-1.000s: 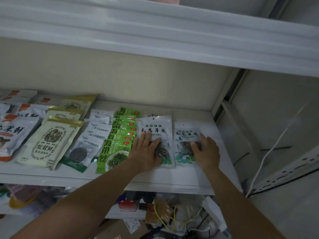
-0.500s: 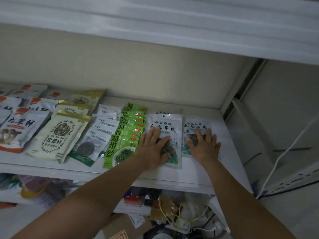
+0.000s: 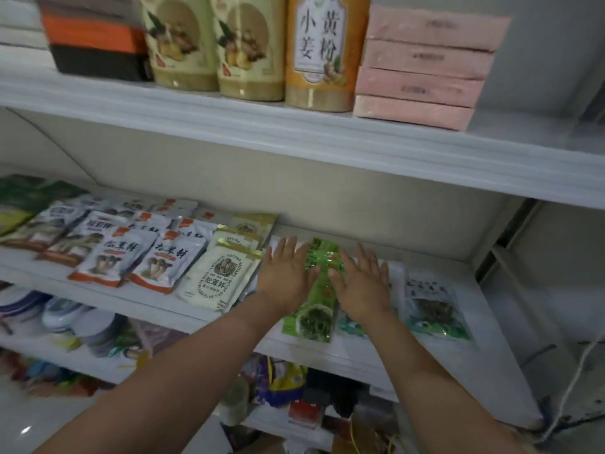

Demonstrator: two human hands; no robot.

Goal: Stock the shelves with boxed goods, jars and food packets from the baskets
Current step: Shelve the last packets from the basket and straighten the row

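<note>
On the middle shelf (image 3: 481,348), toward its right end, the green packets (image 3: 319,317) lie flat in an overlapped stack running front to back. The cream pouches (image 3: 220,277) are to their left and the clear packets (image 3: 432,310) to their right. The left hand (image 3: 284,274) and right hand (image 3: 362,285) lie palm down on either side of the stack, fingers straight and spread, gripping nothing. The thumbs sit along the stack's long edges, but blur prevents confirming contact.

Handling assessment: the green packets appear to be thin, glossy film sachets, judged light, limp and slippery against one another. A stack of this kind is likely to fan out or slide if pushed at one end only. The soundest hold is judged to be flat pressure on both long edges together, or a pinch at the sealed ends.

Limits of observation:
- Whatever lies beneath either palm is hidden. Only the front corner of one packet shows below the right hand.
- Print on the clear packets is unreadable.
- No baskets are in view.
- The pink boxes (image 3: 422,72) on the upper shelf (image 3: 327,139) are blurred.
- The lower shelf's contents cannot be identified.
</note>
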